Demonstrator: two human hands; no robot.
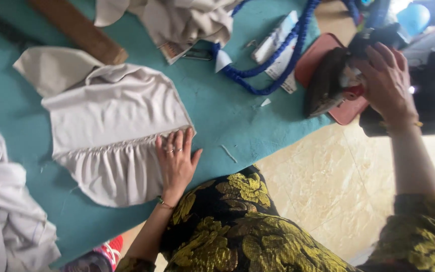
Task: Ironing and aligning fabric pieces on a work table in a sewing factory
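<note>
On the teal table (227,108), left hand (176,162) lies open and flat on the gathered beige cloth (112,131); right hand (386,83) grips the iron (333,83) on its red pad (351,111).

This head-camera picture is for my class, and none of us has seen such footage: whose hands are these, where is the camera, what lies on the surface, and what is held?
The camera sits on a person's head and looks down, so both hands are their own. The left hand lies flat on a pale gathered fabric piece spread on a teal padded table. The right hand grips a dark clothes iron resting on a reddish mat at the table's edge. A blue cord, a wooden block and more pale cloth lie behind.
</note>
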